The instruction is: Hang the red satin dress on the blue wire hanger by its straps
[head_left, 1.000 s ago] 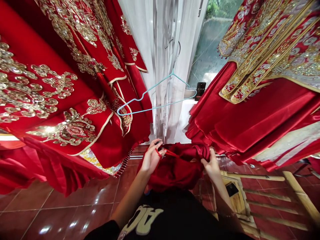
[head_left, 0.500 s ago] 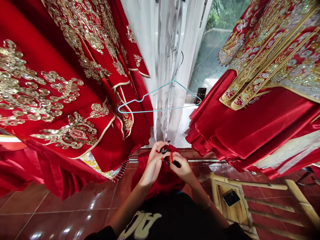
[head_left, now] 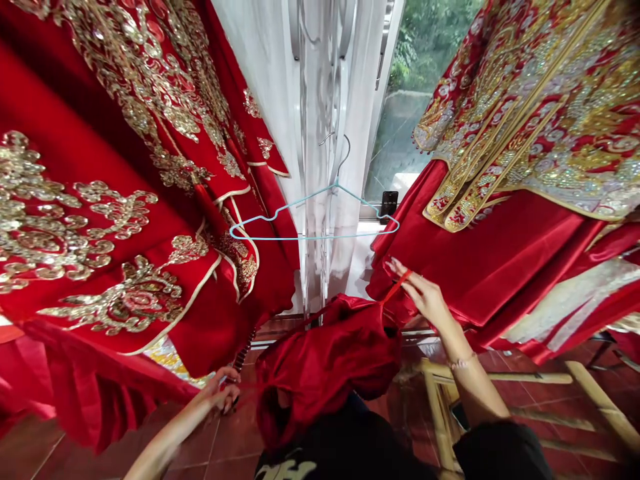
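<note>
A bunched red satin garment (head_left: 325, 353) lies in front of my body, its folds puffed up over my lap. My right hand (head_left: 423, 290) is out to the right, pinching a thin red ribbon (head_left: 396, 288) that runs up taut from the garment's right side. Low on the left, my left hand (head_left: 223, 390) has its fingers closed; a faint red ribbon (head_left: 249, 385) stretches from them to the garment's left side, partly blurred. Ahead of both hands hangs a light blue wire hanger (head_left: 315, 237) with nothing on it.
Red gowns with gold sequins (head_left: 135, 300) hang close on the left. A beaded red outfit (head_left: 480, 167) hangs on the right. A phone showing a timer (head_left: 389, 205) stands by the window. A bamboo chair (head_left: 525, 378) with another phone (head_left: 460, 415) is at lower right.
My hands were together at the middle over the red garment. They have moved far apart, drawing the ribbon ends outward, and the garment has risen and spread. The view has shifted slightly.
</note>
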Tool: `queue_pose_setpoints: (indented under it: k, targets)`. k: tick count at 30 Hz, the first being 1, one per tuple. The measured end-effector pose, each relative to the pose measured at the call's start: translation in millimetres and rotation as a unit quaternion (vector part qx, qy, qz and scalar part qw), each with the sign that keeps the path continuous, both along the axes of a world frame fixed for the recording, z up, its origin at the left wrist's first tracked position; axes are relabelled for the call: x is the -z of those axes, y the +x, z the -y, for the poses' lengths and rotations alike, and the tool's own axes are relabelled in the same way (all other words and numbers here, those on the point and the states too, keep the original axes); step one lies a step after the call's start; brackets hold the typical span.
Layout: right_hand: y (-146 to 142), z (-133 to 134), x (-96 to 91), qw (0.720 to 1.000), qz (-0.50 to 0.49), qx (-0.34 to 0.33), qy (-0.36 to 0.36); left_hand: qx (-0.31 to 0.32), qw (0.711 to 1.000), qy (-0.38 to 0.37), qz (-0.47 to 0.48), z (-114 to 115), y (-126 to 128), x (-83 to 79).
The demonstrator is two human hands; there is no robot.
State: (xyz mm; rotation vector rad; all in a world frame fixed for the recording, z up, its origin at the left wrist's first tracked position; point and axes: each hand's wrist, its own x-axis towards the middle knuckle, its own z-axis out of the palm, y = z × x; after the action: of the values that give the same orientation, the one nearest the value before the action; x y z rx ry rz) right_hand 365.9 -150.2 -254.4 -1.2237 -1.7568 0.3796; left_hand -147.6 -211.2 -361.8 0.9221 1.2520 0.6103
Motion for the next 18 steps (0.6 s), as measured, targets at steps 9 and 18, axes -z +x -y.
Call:
queue_pose_setpoints:
  k: [9, 18]
  targets:
    - [71.9, -115.6, -43.3, 0.992, -0.116, -0.006, -0.048, -0.151, 0.977, -0.036, 0.145, 30.1, 32.4, -43.6]
    - [12.8, -130.0, -107.9, 0.984, -0.017, -0.134, -0.115, -0.176, 0.959, 0.193, 0.112, 39.4, 53.0, -124.0]
